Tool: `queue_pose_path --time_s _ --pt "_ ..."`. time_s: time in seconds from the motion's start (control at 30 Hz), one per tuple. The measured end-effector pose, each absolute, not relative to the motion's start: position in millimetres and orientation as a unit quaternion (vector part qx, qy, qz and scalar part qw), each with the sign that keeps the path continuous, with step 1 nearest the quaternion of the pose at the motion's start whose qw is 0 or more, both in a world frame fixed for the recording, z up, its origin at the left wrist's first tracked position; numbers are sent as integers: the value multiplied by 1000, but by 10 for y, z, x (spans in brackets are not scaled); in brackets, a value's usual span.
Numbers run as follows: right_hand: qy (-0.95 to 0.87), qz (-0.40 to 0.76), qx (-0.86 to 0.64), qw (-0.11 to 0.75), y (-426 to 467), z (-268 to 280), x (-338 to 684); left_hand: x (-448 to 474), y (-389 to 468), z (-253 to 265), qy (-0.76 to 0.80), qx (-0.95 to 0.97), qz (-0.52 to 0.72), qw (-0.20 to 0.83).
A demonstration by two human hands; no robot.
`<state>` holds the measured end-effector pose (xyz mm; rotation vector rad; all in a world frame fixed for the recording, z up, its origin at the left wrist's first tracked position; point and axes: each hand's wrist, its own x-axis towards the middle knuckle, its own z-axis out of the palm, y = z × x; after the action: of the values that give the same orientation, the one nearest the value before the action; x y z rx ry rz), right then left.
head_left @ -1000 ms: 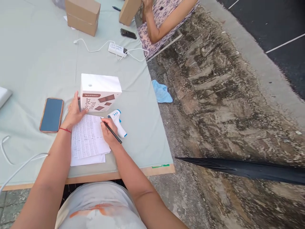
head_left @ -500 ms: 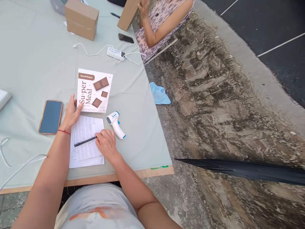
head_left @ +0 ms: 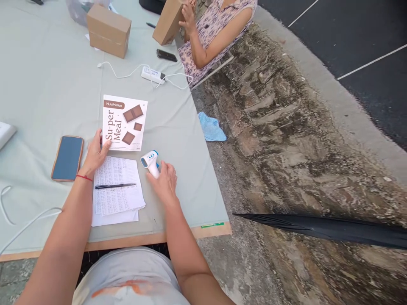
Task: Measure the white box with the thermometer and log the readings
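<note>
On the pale green tablecloth [head_left: 178, 127], the left hand [head_left: 97, 154] — thumb and fingers slightly parted — grips the white, brown-printed cardboard box [head_left: 124, 124] by its left edge; beside white paper sheets [head_left: 119, 201], the right hand [head_left: 165, 182] curls around a pistol-shaped white-and-blue thermometer [head_left: 151, 160].

Table [head_left: 213, 230]: draped in a pale green cloth [head_left: 47, 76], wooden edge exposed along the near side.
Paper sheets [head_left: 121, 201]: overlapping pile near that edge, covered with writing.
Brown-edged phone [head_left: 67, 159]: left of the pile, dark screen upward.
White thermometer [head_left: 149, 160]: right of the pile, the right hand [head_left: 165, 181] at its handle.
White device [head_left: 152, 75]: farther back, white cable [head_left: 119, 76] beside it.
Cardboard box [head_left: 108, 33]: toward the far side.
</note>
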<state>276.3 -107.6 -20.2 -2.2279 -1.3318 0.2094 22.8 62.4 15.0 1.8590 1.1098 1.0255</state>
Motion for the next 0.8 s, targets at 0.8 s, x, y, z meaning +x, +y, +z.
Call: queue_pose_path --time_s 0.8 --pt "-278 549 -512 599 -450 267 2039 211 572 183 428 709 407 386"
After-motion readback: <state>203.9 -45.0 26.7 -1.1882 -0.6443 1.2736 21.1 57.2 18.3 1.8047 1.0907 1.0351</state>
